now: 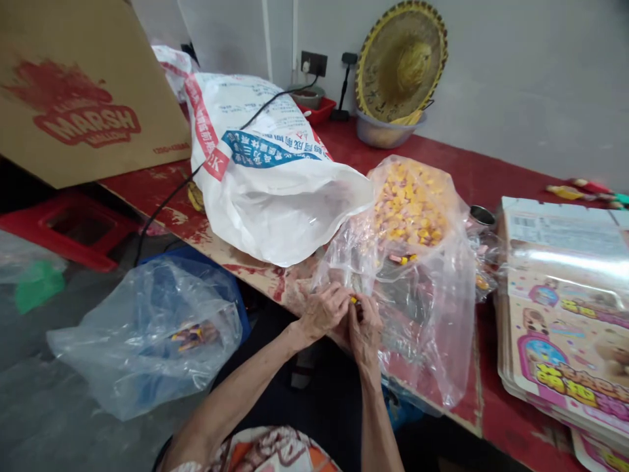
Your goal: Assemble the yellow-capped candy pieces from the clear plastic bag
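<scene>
My left hand [324, 313] and my right hand [364, 328] meet at the table's front edge, fingers bent and closed. A small yellow piece [354, 300] shows at the fingertips of my right hand; its kind is too small to make out. Whatever my left hand pinches is hidden by its fingers. Just beyond, a clear plastic bag [432, 295] lies spread on the table. Many small yellow-and-pink pieces [413, 203] fill its far part, with a few more near its middle. Left of it lies a large white sack [295, 210], its mouth gaping toward the bag.
Below left, a clear bag [147, 347] with a few similar pieces lines a blue container [240, 308]. Stacked printed cardboard packs [565, 314] stand right, beside a metal cup [481, 216]. A cardboard box [88, 92], black cable [167, 200], red stool [73, 223] and straw hat [403, 62] surround the table.
</scene>
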Action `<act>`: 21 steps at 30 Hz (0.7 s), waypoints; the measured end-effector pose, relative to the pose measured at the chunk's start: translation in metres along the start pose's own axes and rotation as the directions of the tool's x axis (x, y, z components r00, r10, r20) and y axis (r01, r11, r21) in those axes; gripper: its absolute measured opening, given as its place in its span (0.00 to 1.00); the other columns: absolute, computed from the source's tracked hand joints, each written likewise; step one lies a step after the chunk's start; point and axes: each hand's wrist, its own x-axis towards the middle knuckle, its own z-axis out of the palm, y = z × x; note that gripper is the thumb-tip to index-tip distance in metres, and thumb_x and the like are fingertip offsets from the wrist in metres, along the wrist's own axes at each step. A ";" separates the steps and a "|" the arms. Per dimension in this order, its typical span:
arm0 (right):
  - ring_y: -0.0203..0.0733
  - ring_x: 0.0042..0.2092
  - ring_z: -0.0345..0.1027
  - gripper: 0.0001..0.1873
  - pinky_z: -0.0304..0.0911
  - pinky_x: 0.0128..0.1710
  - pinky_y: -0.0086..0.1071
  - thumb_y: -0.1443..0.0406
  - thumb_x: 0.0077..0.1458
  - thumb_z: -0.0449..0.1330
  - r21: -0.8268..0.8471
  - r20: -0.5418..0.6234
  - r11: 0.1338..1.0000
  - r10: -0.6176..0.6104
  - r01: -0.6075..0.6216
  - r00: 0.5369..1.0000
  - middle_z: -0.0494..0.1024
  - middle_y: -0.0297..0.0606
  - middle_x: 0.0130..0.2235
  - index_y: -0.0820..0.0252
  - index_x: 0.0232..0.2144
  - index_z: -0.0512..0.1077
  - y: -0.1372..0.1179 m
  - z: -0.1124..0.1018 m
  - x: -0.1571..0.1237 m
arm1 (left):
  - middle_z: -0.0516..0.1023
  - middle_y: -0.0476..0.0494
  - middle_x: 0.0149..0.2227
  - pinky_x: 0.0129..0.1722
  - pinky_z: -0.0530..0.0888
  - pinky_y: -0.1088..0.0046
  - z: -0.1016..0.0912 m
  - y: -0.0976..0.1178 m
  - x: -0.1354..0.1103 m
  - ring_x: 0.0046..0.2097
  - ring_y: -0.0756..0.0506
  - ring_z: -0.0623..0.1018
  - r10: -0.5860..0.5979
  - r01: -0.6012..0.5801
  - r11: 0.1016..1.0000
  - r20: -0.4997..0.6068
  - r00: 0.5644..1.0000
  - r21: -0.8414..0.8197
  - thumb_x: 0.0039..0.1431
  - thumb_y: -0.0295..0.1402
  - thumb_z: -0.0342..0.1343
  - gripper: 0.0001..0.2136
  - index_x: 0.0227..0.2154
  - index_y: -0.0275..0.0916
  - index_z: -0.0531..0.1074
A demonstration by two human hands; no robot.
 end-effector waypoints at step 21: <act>0.52 0.44 0.78 0.23 0.71 0.43 0.42 0.49 0.78 0.54 -0.124 0.096 0.984 -0.114 0.125 0.989 0.84 0.45 0.49 0.53 0.54 0.83 0.005 -0.021 -0.007 | 0.82 0.34 0.48 0.48 0.82 0.63 -0.046 -0.103 0.191 0.50 0.38 0.85 -0.377 0.356 0.837 -0.034 0.926 0.415 0.67 0.20 0.58 0.06 0.43 0.32 0.79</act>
